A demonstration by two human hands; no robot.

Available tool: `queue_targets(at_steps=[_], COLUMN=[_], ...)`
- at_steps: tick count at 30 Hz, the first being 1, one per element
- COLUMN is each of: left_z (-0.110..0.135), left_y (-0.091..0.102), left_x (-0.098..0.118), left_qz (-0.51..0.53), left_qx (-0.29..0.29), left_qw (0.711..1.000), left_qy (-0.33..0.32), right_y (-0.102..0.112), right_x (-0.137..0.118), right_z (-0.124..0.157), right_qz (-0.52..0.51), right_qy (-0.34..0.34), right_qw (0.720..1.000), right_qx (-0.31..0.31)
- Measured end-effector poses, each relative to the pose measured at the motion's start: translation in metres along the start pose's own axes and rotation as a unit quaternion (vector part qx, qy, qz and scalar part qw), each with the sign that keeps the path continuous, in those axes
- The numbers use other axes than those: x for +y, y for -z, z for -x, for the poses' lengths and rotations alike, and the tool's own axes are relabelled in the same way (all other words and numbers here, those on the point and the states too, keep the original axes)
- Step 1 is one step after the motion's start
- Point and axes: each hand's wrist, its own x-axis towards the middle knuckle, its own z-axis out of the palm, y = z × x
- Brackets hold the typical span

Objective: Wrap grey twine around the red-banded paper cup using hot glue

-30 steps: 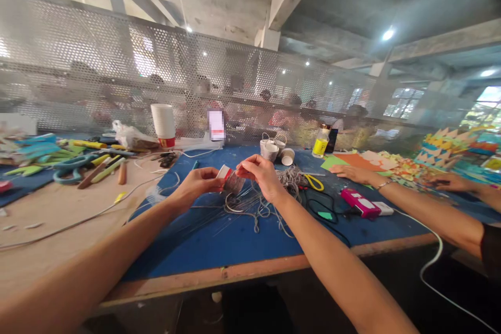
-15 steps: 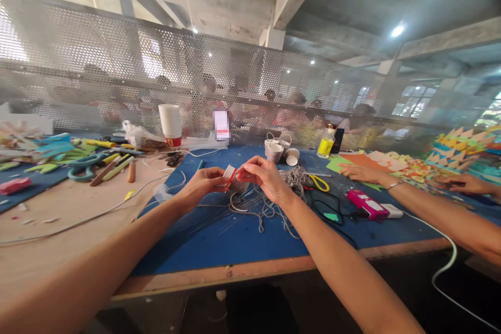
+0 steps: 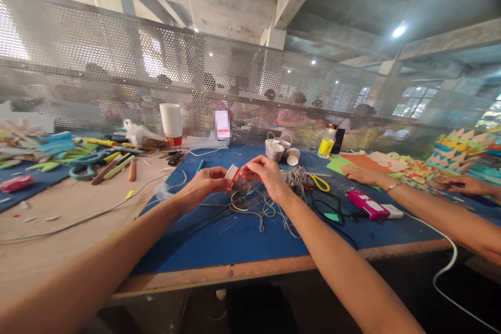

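Observation:
My left hand (image 3: 207, 185) is closed on a paper cup (image 3: 232, 173), which is tilted and shows a white end and a red band. Close against the cup's right side, my right hand (image 3: 268, 175) has its fingers pinched together; what they hold is too small to make out. Below both hands, thin stiff strands and loops of grey cord (image 3: 261, 219) lie on the blue mat (image 3: 195, 250). A tangled heap of the same cord (image 3: 295, 177) sits behind my right wrist.
Cord-wrapped cups (image 3: 274, 150) stand behind my hands. Yellow-handled scissors (image 3: 321, 183), a magenta device (image 3: 368, 204) and a yellow-labelled bottle (image 3: 326, 142) lie rightward, near another person's hand (image 3: 362, 174). Leftward are stacked paper cups (image 3: 171, 122), blue-handled scissors (image 3: 84, 166) and several tools.
The cup has turned a little, so more of its white end and red band shows. Both hands stay nearly in place, still close together.

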Motion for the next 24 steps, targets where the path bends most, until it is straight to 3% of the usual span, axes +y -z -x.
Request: queue_targets(at_steps=[12,24], left_z=[0.0011,0.0031], left_y=[-0.002,-0.0076], left_x=[0.0006,0.0072], left_qz=[-0.09,-0.075], left_qx=[0.018,0.044], left_qw=[0.995,0.996], left_qy=[-0.031,-0.017], right_y=[-0.0033,-0.0001], right_x=[0.0027,0.0043], right_z=[0.0002,-0.0012], right_qz=[-0.007,0.001], right_qy=[0.008,0.005], right_qw=[1.0,1.0], right_qx=[0.0,0.017])
